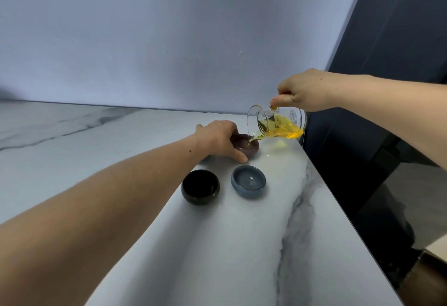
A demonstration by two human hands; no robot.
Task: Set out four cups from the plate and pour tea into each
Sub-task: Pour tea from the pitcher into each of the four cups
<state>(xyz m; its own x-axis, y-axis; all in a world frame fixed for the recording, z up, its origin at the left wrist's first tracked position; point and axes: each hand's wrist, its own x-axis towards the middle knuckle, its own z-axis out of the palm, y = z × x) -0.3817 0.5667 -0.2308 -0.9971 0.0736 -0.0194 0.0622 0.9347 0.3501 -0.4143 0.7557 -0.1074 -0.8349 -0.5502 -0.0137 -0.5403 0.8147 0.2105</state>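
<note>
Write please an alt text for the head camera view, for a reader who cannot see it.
A right hand tilts a glass pitcher of amber tea into a purple cup that the left hand steadies on a white marble counter. Nearer stand a black cup and a blue cup.

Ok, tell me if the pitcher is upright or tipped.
Tipped. The right hand tilts the pitcher spout-down, tea streaming into the purple cup.
</note>
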